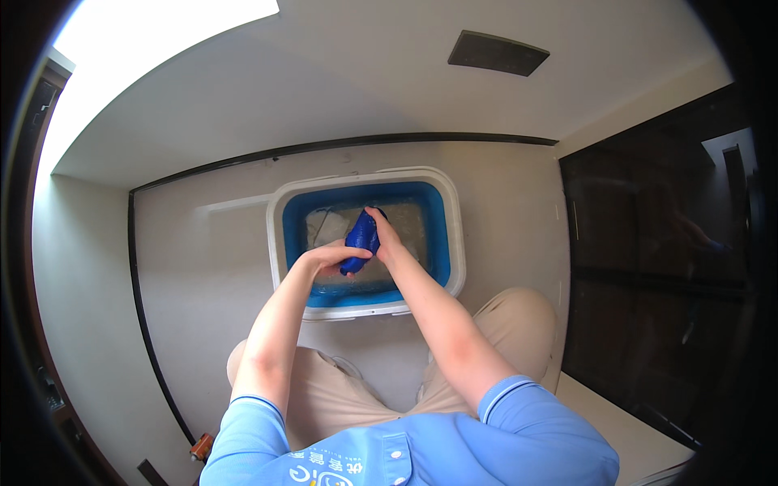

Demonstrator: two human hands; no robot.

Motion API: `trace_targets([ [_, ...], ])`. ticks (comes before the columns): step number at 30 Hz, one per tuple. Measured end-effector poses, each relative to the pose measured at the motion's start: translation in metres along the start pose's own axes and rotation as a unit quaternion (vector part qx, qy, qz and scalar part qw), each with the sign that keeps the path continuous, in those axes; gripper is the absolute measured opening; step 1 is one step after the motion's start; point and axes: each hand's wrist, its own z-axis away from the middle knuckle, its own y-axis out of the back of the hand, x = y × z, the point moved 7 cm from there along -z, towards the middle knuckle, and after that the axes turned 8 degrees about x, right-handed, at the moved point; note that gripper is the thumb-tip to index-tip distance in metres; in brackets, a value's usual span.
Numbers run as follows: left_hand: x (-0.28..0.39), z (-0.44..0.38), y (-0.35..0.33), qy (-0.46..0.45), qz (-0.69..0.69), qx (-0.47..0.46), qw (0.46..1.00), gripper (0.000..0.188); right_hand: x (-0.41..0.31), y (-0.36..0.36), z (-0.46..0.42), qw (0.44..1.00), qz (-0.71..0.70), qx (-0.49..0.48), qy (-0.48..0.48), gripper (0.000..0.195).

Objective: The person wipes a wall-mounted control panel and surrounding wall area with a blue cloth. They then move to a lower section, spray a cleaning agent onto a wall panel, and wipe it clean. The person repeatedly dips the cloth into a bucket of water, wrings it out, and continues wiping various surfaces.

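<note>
Both hands are over a rectangular plastic basin [457, 243] with a white rim and blue inner walls. My left hand [331, 256] grips the lower end of a bunched dark blue cloth [363, 234], its thumb lying across the front. My right hand [386, 236] holds the upper end from the right side. The cloth looks wet and is squeezed into a thick roll, slanted from upper right to lower left. Murky water lies in the basin below it. Under the water at the left shows a pale flat piece [331, 228], perhaps another cloth.
The basin stands on a light floor [200, 273] between my bent knees and a pale wall [340, 79] with black skirting [352, 141]. Glossy dark panels [656, 231] rise at the right. An orange object [202, 447] sits at the lower left.
</note>
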Motion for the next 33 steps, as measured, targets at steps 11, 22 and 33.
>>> trace_targets([
  [11,0.026,0.004,-0.022,-0.205,-0.513,0.374,0.745,0.046,0.017,0.038,-0.034,0.976,0.021,0.206,0.064,0.036],
  [22,0.014,0.017,-0.018,-0.273,-0.389,0.276,0.835,0.079,0.006,0.025,-0.016,0.992,-0.018,0.116,0.047,0.021],
  [33,-0.023,0.008,-0.026,0.031,0.282,-0.192,0.939,0.084,-0.006,-0.039,0.047,0.945,-0.194,-0.257,-0.058,0.02],
])
